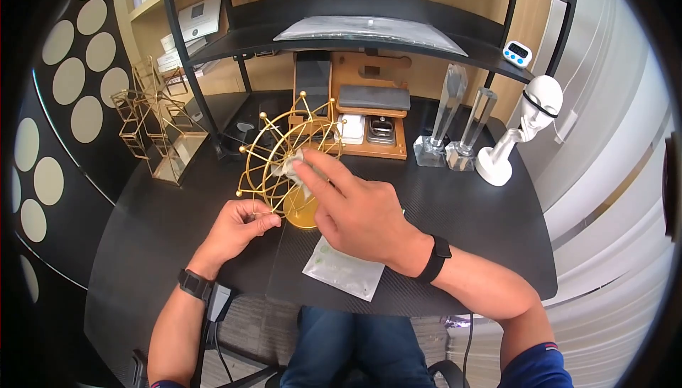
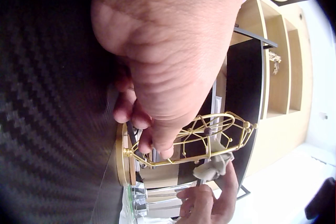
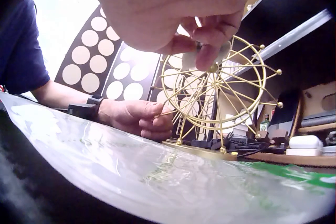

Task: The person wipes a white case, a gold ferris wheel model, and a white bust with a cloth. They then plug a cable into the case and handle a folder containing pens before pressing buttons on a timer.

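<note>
A gold wire Ferris wheel ornament [image 3: 216,84] with small balls round its rim stands on a round gold base [image 1: 301,218]. My left hand [image 1: 240,230] pinches its lower rim between thumb and fingers, low over the desk. In my right hand [image 1: 371,219] a crumpled greyish-white wipe [image 1: 293,168] is pinched between the fingertips, up against the wheel near its hub. From the left wrist, the wipe [image 2: 214,167] overlaps the rim's upper part. Part of the wheel is hidden behind my right hand in the head view.
On the black desk [image 1: 177,232], a white plastic packet [image 1: 344,272] lies in front of the base. Behind stands a wooden organizer [image 1: 389,148]. Crystal trophies [image 1: 431,148] and a white head sculpture [image 1: 495,164] stand right, a gold geometric ornament [image 1: 186,154] left. A black shelf [image 1: 256,46] spans above.
</note>
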{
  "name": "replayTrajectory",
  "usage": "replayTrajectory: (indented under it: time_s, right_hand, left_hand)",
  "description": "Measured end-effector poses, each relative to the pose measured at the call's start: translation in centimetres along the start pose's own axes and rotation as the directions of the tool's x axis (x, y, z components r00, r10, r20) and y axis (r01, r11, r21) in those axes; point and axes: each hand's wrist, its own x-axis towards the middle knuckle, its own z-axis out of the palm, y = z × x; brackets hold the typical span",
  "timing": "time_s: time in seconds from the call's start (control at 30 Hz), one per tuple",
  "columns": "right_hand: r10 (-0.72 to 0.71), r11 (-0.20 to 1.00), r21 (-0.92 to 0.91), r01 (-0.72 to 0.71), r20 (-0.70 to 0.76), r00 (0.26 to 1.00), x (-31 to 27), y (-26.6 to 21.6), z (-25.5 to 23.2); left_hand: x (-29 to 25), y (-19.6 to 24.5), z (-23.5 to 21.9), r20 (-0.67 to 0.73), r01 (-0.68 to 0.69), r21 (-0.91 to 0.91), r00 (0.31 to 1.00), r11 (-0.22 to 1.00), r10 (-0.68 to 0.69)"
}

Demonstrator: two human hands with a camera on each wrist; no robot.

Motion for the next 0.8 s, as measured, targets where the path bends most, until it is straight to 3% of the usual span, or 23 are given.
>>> replayTrajectory:
  time_s: [0.2, 0.3, 0.8]
  right_hand:
    - [0.032, 0.993, 0.107, -0.04, 0.074, 0.997, 0.8, 0.2, -0.6]
    - [0.034, 0.988, 0.153, -0.037, 0.022, 0.999, 0.7, 0.3, 0.3]
    - [0.041, 0.986, 0.153, -0.065, 0.152, 0.988, 0.1, 1.0, 0.1]
  left_hand:
    - [0.0, -0.1, -0.1, 0.011, 0.002, 0.019, 1.0, 1.0, -0.002]
    - [-0.1, 0.1, 0.0, 0.003, 0.016, -0.001, 1.0, 1.0, -0.016]
    - [0.0, 0.0, 0.0, 0.005, 0.005, -0.003, 1.0, 1.0, -0.005]
